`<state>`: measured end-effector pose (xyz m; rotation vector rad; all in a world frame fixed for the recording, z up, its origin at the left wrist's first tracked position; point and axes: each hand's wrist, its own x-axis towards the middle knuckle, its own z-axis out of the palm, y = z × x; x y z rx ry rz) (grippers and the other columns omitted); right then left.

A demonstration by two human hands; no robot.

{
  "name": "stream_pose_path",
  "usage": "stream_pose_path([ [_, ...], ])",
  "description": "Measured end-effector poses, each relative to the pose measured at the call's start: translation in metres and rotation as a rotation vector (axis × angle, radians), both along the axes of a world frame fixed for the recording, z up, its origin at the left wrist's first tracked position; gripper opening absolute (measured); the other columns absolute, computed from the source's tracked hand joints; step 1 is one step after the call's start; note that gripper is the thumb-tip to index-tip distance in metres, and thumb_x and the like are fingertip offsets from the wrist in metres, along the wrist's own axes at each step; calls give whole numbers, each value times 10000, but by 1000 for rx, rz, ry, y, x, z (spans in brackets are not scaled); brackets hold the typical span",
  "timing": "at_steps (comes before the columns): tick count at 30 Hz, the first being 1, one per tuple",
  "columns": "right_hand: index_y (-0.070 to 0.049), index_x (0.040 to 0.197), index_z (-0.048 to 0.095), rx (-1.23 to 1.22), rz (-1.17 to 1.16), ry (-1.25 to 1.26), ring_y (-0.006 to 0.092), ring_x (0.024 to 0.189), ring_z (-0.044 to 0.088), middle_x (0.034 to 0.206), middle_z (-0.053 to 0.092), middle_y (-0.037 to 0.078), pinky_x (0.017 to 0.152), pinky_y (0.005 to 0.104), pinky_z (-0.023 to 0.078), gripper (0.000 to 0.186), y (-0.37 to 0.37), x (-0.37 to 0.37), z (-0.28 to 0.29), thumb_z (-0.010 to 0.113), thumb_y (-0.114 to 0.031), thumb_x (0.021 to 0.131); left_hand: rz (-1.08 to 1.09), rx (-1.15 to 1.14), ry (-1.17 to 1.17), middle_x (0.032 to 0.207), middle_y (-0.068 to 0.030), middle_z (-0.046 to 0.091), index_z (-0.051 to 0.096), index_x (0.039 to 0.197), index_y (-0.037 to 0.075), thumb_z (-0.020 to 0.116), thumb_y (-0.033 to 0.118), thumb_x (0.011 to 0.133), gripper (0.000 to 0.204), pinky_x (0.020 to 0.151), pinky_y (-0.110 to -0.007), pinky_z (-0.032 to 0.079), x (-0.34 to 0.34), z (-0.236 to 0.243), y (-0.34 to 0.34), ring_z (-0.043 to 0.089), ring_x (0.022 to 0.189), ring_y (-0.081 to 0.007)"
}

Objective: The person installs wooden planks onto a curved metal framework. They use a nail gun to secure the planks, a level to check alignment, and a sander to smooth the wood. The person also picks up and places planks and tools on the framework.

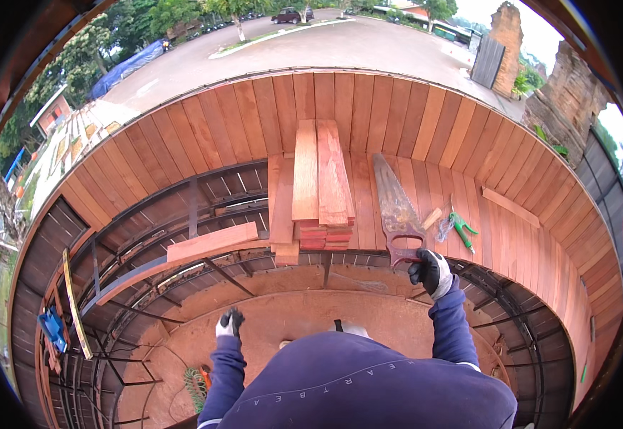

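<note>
R gloved hand (431, 272), centre-right, closed on rusty steel handsaw (396, 211) handle: pick-up step. L gloved hand (229, 323) fisted, empty. Next prob needs lifting saw toward reddish wooden plank stack (320, 187).

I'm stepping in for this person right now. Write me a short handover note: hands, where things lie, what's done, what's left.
Right hand: gloved, closed on the handle of the hand saw, which lies flat on the plank deck.
Left hand: gloved, low over the open steel frame, holding nothing visible.
Stack of planks beside the saw; one loose plank across the frame.
Done: the far part is planked.
Left: the near frame is bare.
</note>
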<state>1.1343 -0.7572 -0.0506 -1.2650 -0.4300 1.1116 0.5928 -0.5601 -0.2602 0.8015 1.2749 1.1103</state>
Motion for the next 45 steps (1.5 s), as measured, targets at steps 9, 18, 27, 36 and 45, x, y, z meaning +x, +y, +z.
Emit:
stream_pose_path([
  [9,-27,1087,588,-523,-273,-310,285,682,677,755,662,173,639,411,556,349,10,26,-59,594,-338,928,-527,233,-115,1204,-99,595,446,1389,31,639,189,944,511,838,-292,517,191,193,129,628,1000,-174],
  [18,2,1191,587,124,-155,-449,125,819,640,904,680,63,742,280,527,380,131,-15,7,688,-220,899,-558,1066,1115,1403,-199,470,541,1328,80,651,376,878,550,1124,-494,260,273,273,104,402,1330,-357],
  [27,-53,1308,516,-201,377,-493,224,788,606,1145,565,120,671,327,533,502,259,-15,-1,584,-395,947,-864,1073,1408,1464,-201,380,344,1430,-25,736,509,727,966,1165,-542,151,294,293,72,306,1393,-364],
  [36,-88,1408,451,63,281,-348,291,1240,504,1365,508,123,1008,410,423,533,239,-14,-37,449,-430,1000,-801,1086,1408,1410,-143,421,324,1463,72,852,320,589,1051,1174,-514,178,310,295,76,323,1376,-302],
  [45,-53,1388,454,-35,169,83,338,1100,571,1316,529,199,963,370,474,538,227,-24,4,479,70,865,-877,1126,1439,1379,-196,458,370,1456,93,807,372,667,944,1179,-517,163,319,296,71,376,1350,-323],
])
